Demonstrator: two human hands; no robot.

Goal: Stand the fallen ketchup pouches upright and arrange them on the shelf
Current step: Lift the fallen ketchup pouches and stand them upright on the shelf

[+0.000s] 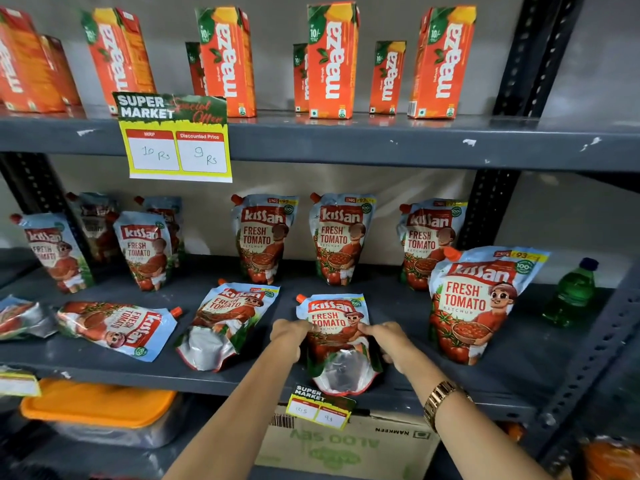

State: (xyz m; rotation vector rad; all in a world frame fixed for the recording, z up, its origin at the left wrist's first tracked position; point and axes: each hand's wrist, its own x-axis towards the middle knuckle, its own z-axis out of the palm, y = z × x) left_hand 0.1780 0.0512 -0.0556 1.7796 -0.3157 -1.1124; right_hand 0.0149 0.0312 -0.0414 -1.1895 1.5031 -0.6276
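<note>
A fallen ketchup pouch [337, 336] lies on its back at the front of the middle shelf [263, 379], silver base toward me. My left hand [290, 336] grips its left edge and my right hand [386, 339] grips its right edge. Two more fallen pouches lie to the left, one nearby [227, 322] and one sideways [116, 329], and a crumpled one [20, 317] shows at the far left edge. An upright pouch [479, 303] stands at the front right. Several upright pouches, such as one [263, 237], line the back row.
Orange juice cartons [330, 60] stand on the top shelf behind a yellow price tag [178, 147]. A green bottle [573, 294] stands at the far right of the middle shelf. A small price tag [320, 408] hangs on the shelf edge. Below are an orange-lidded container [100, 403] and a cardboard box [346, 448].
</note>
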